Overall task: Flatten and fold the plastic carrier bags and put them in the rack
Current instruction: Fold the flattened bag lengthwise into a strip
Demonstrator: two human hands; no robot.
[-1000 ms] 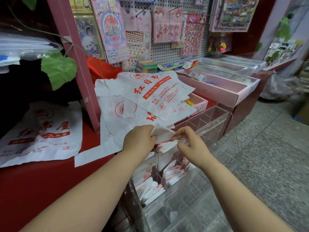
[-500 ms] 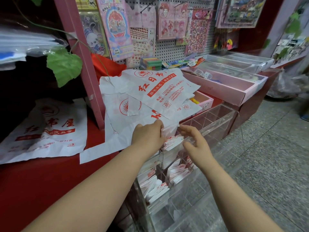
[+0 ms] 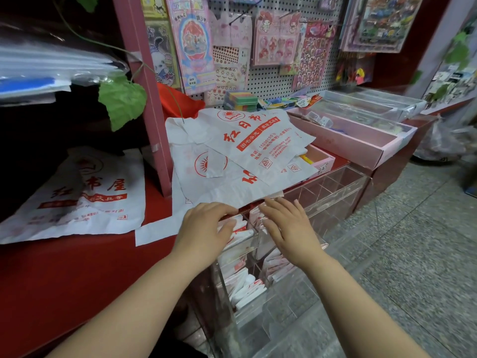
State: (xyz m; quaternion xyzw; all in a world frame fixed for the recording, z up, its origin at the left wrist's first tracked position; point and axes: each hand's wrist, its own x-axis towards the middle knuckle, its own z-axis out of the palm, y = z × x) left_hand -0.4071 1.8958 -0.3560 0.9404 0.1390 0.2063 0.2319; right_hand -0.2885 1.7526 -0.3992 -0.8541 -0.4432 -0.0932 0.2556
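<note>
Head view shows both hands over the front part of the clear rack (image 3: 335,200). The left hand (image 3: 206,228) lies with its fingers lightly bent and together. It seems to rest on the top of the folded bags (image 3: 242,288) that stand in the compartments, and it pinches nothing that I can see. The right hand (image 3: 286,228) is beside it, with the fingers straight and a little spread, palm down over the next compartment. Whether it touches the bags under it, I cannot tell.

Just behind the fingertips, a loose pile of unfolded bags (image 3: 245,156) lies on the red counter (image 3: 64,275), and its front edge hangs over the back of the rack. One more flat bag (image 3: 85,200) lies well apart to the left. A pink tray (image 3: 361,140) stands to the right, under the pegboard (image 3: 271,81).

I judge that a folded bag is being pressed down into its place. The risk is that thin plastic springs open when the pressure goes away, so the bag may rise out of the compartment or spread across the divider. Also, a finger that lifts carelessly may catch the hanging edge of the pile and pull these slippery bags down over the rack.
</note>
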